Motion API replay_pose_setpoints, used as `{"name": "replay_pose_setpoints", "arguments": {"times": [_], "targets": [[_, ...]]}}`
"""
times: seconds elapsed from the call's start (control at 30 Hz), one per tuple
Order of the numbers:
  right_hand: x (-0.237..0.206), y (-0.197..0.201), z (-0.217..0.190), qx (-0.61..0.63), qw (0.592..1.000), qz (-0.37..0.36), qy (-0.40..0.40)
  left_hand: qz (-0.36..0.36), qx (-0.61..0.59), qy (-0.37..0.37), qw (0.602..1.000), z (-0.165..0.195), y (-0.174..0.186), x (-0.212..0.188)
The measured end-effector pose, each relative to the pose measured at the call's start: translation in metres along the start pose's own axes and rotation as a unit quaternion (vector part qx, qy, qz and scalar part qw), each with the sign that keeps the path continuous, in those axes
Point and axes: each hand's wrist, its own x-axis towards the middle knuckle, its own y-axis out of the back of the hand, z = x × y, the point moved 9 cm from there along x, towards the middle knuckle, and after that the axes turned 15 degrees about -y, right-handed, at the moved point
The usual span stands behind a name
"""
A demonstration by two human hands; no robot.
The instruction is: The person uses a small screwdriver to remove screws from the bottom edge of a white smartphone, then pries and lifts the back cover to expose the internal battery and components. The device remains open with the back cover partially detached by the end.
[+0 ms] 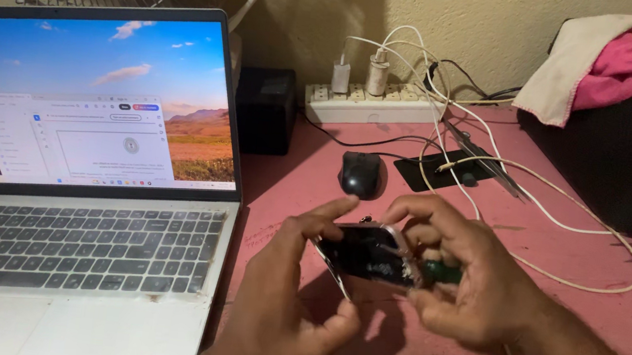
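While both hands hover near the pink desk's [572,313] front edge, right of the laptop [80,197], the left hand [284,302] pinches the phone [367,254] by its edges — thumb below, fingers above — and the right hand [471,289] presses a green-handled tool [442,273] against its right end. Looks like the prying step, approx. mid-way; next move prob. needs steady, light leverage — mouse [360,173] sits farther back.
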Motion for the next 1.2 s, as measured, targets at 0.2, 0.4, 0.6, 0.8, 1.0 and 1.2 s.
{"name": "replay_pose_setpoints", "arguments": {"times": [0.2,0.4,0.6,0.8,1.0,1.2], "targets": [[0.008,0.016,-0.003,-0.015,0.999,0.052,0.005,0.002,0.01,0.009,1.0,-0.004,0.004,0.002],[0.012,0.026,-0.003,-0.042,0.994,0.096,-0.013,-0.007,-0.119,0.289,0.95,-0.056,-0.008,-0.02],[0.016,0.03,0.006,-0.016,0.995,0.094,-0.023,-0.031,-0.082,0.292,0.952,-0.066,-0.008,-0.023],[0.022,0.038,0.023,0.062,0.99,0.096,-0.079,-0.014,-0.094,0.29,0.952,-0.068,-0.007,-0.023],[0.024,0.034,0.019,0.096,0.991,0.075,-0.049,-0.043,-0.065,0.328,0.941,-0.072,-0.008,-0.03],[0.019,0.028,0.009,0.089,0.995,0.053,0.003,-0.068,-0.029,0.3,0.951,-0.077,-0.013,-0.035]]}}
